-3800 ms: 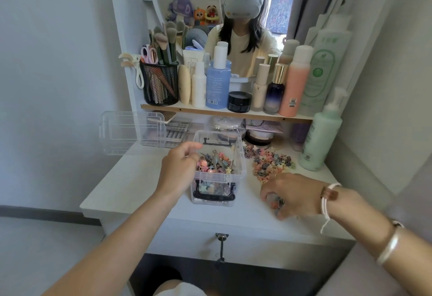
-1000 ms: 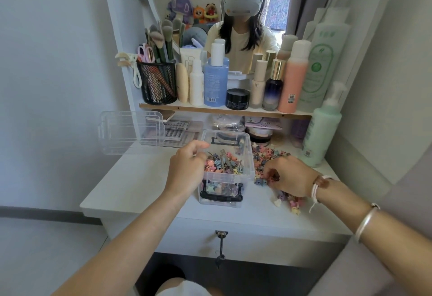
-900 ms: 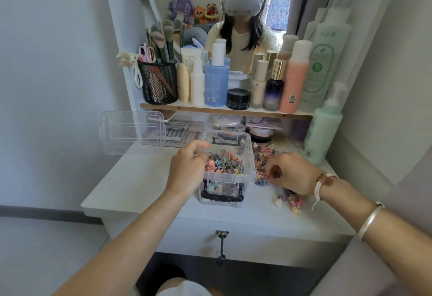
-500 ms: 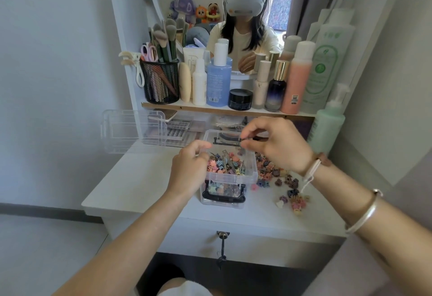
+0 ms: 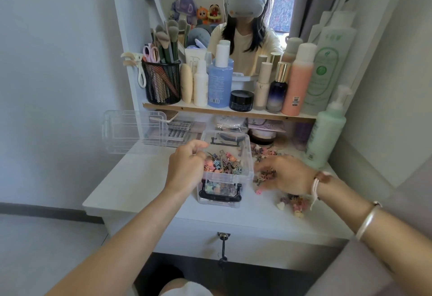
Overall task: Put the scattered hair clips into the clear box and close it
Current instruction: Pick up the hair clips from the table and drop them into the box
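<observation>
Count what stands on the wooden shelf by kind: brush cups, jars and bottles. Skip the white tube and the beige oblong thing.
Mesh brush cup: 1
Black jar: 1
Upright bottles: 6 (white spray bottle, blue bottle, cream bottle, dark blue bottle, peach bottle, tall white-and-green bottle)
Total: 8

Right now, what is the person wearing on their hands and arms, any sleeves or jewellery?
Both forearms are bare, with no sleeves in view. The left hand and its arm carry nothing. The right hand has a white cord bracelet with a brown bead at the wrist, one loose end hanging, and a plain silver bangle further up the forearm.
</observation>
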The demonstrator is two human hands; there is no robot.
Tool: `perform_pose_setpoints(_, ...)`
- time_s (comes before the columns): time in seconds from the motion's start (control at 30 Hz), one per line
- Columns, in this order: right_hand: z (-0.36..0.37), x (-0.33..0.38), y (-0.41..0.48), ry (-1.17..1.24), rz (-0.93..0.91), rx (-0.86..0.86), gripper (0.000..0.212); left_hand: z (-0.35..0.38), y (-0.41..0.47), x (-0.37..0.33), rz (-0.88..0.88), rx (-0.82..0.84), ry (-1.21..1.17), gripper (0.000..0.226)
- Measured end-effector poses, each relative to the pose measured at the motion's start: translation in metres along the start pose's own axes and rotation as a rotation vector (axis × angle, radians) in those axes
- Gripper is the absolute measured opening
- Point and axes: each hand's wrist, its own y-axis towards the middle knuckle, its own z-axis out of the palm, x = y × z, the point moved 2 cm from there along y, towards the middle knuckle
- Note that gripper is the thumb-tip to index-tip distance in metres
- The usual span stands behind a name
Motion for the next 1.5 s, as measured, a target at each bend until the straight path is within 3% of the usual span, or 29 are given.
perform_pose_setpoints(0.07,0.01,0.004,0.004,-0.036,-0.025,0.016,0.046,-0.004,0.002,0.002,-0.007,-0.02,0.003,0.03)
perform_pose_setpoints(0.23,0.014,0.011,0.01,-0.074,-0.099,-0.008,0.023,-0.009,0.004,0.004,-0.016,-0.038,0.002,0.029)
perform_pose_setpoints(0.43,0.012,0.011,0.012,-0.041,-0.131,-0.056,0.016,-0.008,0.005,0.004,-0.005,-0.036,0.015,0.029)
perform_pose_setpoints(0.53,-0.003,0.007,0.01,0.024,-0.108,-0.169,0.017,-0.009,0.004,0.004,0.004,-0.03,0.019,0.029)
perform_pose_setpoints(0.67,-0.037,0.014,0.007,0.295,-0.084,-0.433,0.017,-0.009,0.005,0.005,-0.001,-0.011,0.006,0.03)
perform_pose_setpoints(0.73,-0.047,0.03,0.005,0.395,-0.136,-0.484,0.018,-0.008,0.004,0.005,-0.002,-0.002,-0.003,0.03)
perform_pose_setpoints(0.87,-0.044,0.051,0.004,0.291,-0.205,-0.309,0.033,-0.006,0.002,0.004,0.002,0.007,-0.002,0.03)
perform_pose_setpoints(1.07,-0.053,0.011,-0.01,0.286,-0.078,-0.337,0.019,-0.004,-0.001,0.004,0.0,0.0,-0.007,0.029)
perform_pose_setpoints(1.2,-0.029,-0.026,-0.029,0.043,0.164,0.129,0.041,0.001,-0.005,0.002,0.0,0.003,-0.009,0.029)
perform_pose_setpoints(1.3,-0.014,-0.035,-0.042,0.121,0.332,0.33,0.055,0.003,-0.009,0.0,0.004,0.008,-0.008,0.028)
perform_pose_setpoints(1.5,0.003,-0.029,-0.04,0.217,0.257,0.278,0.057,0.003,-0.012,-0.001,-0.002,0.005,-0.013,0.029)
